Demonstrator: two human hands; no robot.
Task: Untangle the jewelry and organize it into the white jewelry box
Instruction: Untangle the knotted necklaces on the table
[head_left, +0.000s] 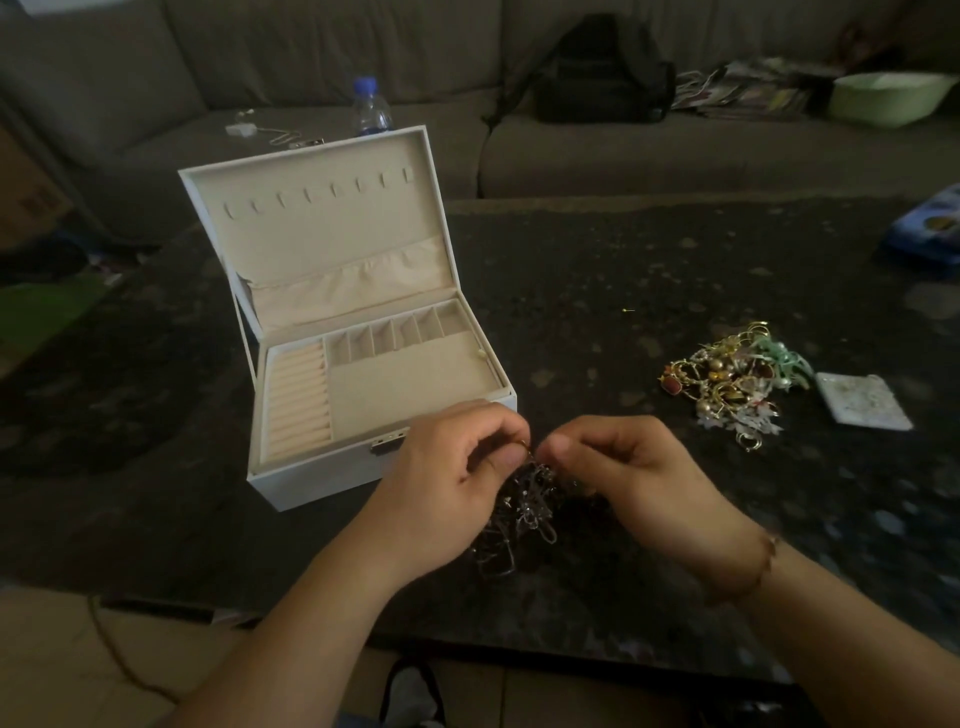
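The white jewelry box (311, 467) stands open on the dark table, lid up, its beige compartments showing; one small pale piece lies at the right edge of its big compartment. Just right of the box's front corner, my left hand (447, 483) and my right hand (639, 483) both pinch the top of a dark tangled clump of chains (519, 514) that hangs down between them to the table. A second heap of gold, red and green jewelry (727, 384) lies on the table to the right.
A small white square card (862, 402) lies beside the gold heap. Behind the dark speckled table (649, 270) runs a grey sofa with a water bottle (370, 109), a black backpack (602, 73), magazines and a green basin (891, 96). A blue packet (930, 223) sits at the table's right edge.
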